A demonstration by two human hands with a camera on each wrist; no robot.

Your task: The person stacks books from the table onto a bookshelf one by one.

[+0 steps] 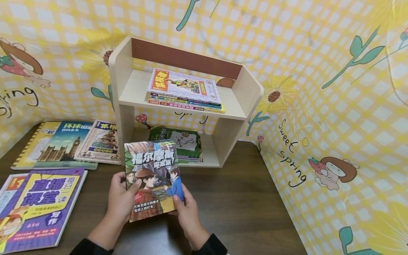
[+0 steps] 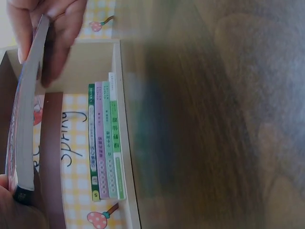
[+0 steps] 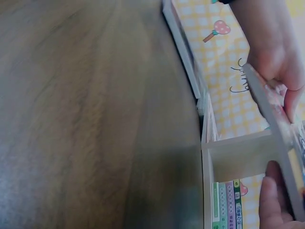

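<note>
Between both hands a paperback book [image 1: 153,180] with an illustrated detective cover is held, cover facing up toward the head camera. My left hand [image 1: 120,198] grips its left edge, thumb on the cover. On the opposite side my right hand [image 1: 188,212] pinches the lower right edge, its thumb also on the cover. The book's page edges [image 2: 29,105] face the left wrist camera. In the head view the book overlaps the front of the lower shelf, where a stack of books with a green cover [image 1: 188,141] lies.
A small wooden bookshelf [image 1: 234,117] stands at the back of the dark table [image 1: 242,198]. Its upper shelf carries a stack of books [image 1: 185,86]. At left lie a purple book [image 1: 47,212], a blue book with a clock tower [image 1: 60,145] and several others. Checkered cloth [image 1: 318,106] covers the walls.
</note>
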